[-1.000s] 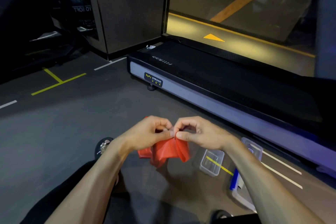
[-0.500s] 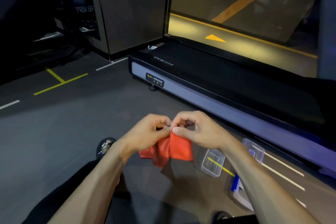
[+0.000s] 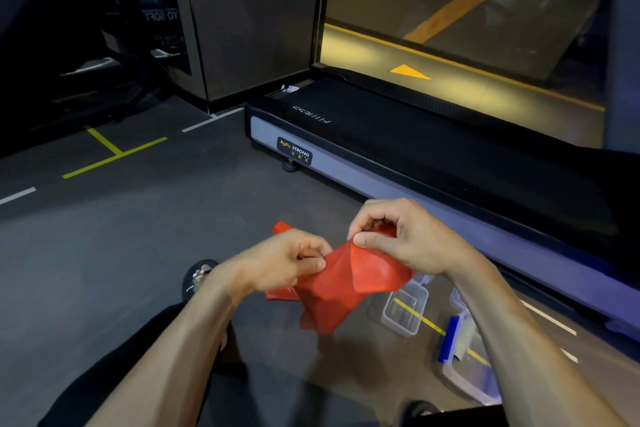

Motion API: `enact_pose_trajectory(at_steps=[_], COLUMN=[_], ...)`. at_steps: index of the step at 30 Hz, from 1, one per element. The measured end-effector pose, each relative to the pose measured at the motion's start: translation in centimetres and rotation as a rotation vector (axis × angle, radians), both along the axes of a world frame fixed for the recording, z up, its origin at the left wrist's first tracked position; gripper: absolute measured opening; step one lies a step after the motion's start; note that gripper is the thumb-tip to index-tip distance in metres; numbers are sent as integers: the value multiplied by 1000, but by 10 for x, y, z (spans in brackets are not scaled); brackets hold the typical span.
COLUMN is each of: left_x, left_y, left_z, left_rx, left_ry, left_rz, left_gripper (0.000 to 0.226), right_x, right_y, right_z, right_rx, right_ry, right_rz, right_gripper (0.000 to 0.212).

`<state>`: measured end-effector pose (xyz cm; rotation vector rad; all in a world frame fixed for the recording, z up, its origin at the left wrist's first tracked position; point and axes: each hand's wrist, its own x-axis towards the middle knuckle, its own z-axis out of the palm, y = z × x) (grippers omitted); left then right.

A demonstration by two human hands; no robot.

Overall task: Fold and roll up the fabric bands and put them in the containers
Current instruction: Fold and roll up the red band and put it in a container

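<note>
Red band [image 3: 349, 282] hangs between both hands above the dark floor [image 3: 104, 253], partly folded, its loose lower end drooping toward the near side. Right hand [image 3: 405, 236] pinches the band's upper edge between thumb and curled fingers, held a little farther and higher than the other. Left hand [image 3: 284, 262] pinches the band's left edge, thumb against forefinger, fingers curled in. A corner of the band shows past the left knuckles on the far side, and another bit shows below the left wrist.

Under and just right of the band, a clear tub [image 3: 403, 314] sits on the floor with nothing visible inside it, lying over a yellow floor line [image 3: 429, 324]. Right of it, partly hidden by the right forearm, stands a second clear tub [image 3: 464, 381] with a blue clip [image 3: 448, 340] on its near-left side; whether it holds anything cannot be told.

Near left, a sandalled foot [image 3: 197, 279] shows beside the left wrist, and a dark-clothed leg runs to the near edge.

Farther off, a treadmill [image 3: 433, 163] stretches from the centre to the right, its grey side rail bearing a BODY STRONG label [image 3: 294, 153]. Yellow and white lines mark the floor at far left. Beyond the treadmill a glass wall [image 3: 467, 28] shows a yellow strip with an orange arrow [image 3: 408, 72]
</note>
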<state>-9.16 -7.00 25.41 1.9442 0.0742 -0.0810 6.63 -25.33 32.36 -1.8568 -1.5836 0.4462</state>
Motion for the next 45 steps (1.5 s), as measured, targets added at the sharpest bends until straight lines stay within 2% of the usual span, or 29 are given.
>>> enact_pose_trajectory(at_steps=[3, 4, 7, 10, 14, 17, 19, 21, 22, 27, 30, 34, 37, 41, 45], left_x=[4, 5, 8, 10, 12, 13, 14, 14, 14, 12, 12, 17, 17, 18, 18], left_y=[-10, -14, -16, -15, -19, -20, -21, -22, -21, -20, -20, -15, -17, -17, -20], left_z=[-1, -3, -5, -8, -12, -14, -17, -18, -19, -24, -32, -38, -39, -47, -41], left_rx=[360, 397, 350, 426, 389, 303, 142, -36, -60, -3, -10, 257, 293, 201, -8], left_ry=[-278, -328, -407, -465, -411, -338, -263, -208, -197, -111, -44, -177, -218, -149, -164], left_rz=[104, 154, 254, 265, 181, 153, 126, 96, 93, -48, -36, 63, 95, 38, 0], left_gripper=[14, 14, 24, 28, 26, 54, 61, 44, 34, 15, 34, 29, 30, 51, 23], right_x=[0, 0, 5, 9, 11, 11, 10, 10, 10, 9, 6, 5, 5, 6, 9], right_y=[0, -1, -3, -4, -5, -6, -7, -8, -8, -13, -12, -9, -9, -9, -12], right_z=[2, 3, 2, 0, -2, -2, -1, 1, 2, 7, 4, 6, 8, 8, 9], right_rx=[2, 3, 18, 56, 75, 82, 75, 82, 90, 120, 76, 127, 144, 161, 193], right_ry=[53, 76, 129, 146, 166, 186, 191, 197, 204, 240, 224, 241, 241, 233, 263], right_rz=[1, 1, -27, -69, -108, -119, -119, -122, -128, -150, -126, -131, -130, -133, -144], right_gripper=[4, 4, 5, 7, 9, 6, 7, 9, 10, 10, 7, 7, 8, 9, 6])
